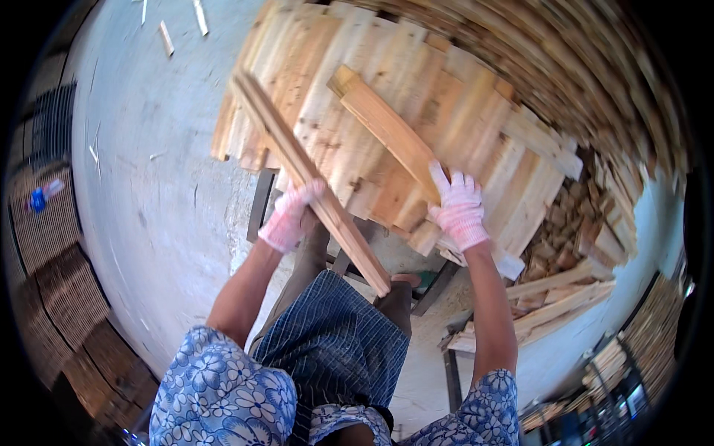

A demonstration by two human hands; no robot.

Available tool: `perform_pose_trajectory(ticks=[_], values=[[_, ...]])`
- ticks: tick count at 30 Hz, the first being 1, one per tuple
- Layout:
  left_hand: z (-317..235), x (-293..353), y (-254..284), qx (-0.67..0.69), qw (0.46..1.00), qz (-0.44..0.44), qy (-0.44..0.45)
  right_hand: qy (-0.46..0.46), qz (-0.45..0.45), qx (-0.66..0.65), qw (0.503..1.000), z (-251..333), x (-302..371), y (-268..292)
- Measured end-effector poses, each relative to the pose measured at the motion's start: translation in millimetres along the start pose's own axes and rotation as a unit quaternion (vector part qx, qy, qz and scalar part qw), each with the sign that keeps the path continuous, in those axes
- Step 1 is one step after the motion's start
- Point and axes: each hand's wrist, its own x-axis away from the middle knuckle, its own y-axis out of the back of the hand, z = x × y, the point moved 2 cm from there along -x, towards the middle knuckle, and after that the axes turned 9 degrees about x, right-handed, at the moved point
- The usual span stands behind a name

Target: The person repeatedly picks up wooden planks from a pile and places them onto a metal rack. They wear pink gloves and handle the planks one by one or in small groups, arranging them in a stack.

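Observation:
My left hand [295, 214], in a pinkish-white glove, is closed around the middle of a long narrow wooden slat [349, 241]. The slat slants from upper left down toward my apron; a line runs along it, and I cannot tell whether it is one piece or two together. My right hand [458, 208], gloved alike, has its fingers spread, with thumb and forefinger touching the near end of a wooden board [390, 130]. That board lies aslant on top of a layer of pale planks [312, 100] set side by side on a dark metal-legged stand.
Small wood offcuts [569, 223] fill a space to the right, beside longer loose strips [558, 312]. Tall stacks of wood [580, 74] stand at the far right, and brown stacks [52, 230] line the left. Splinters [166, 39] lie on the grey floor [149, 223].

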Motion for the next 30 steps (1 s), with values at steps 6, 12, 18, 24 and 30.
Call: perform_pose_trajectory(ticks=[6,12,18,24,30], values=[[70,47,198,0.226,0.955,-0.194,-0.006,-0.042,0.004,0.015,0.999,31,-61,-29],[90,31,253,0.329,0.917,-0.208,0.083,-0.045,-0.009,0.061,0.997,54,-79,-24],[68,-72,160,0.418,0.902,-0.095,0.047,-0.048,0.001,-0.025,0.999,45,-82,-8],[85,-61,175,0.377,0.915,-0.141,0.038,0.058,-0.038,-0.067,0.995,76,-196,83],[106,6,197,0.404,0.894,-0.167,0.098,0.086,-0.051,0.02,0.995,88,-359,104]])
